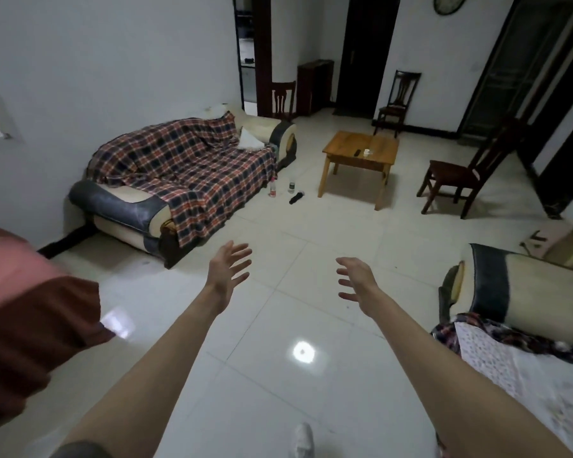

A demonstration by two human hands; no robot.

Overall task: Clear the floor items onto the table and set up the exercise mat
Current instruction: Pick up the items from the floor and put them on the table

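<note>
Two bottles (272, 188) (291, 186) and a dark object (296, 197) were seen on the floor (278, 309) between sofa (179, 166) and wooden counter (361, 153). No mat could be identified. Both hands, left (229, 269) and right (356, 280), were spread and empty, well short; the bottles would best be approached first and gripped upright.

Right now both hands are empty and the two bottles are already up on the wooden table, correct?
Not quite. Both hands, left and right, are empty, but the two bottles stand on the floor between the sofa and the wooden table, as the head view shows.
</note>
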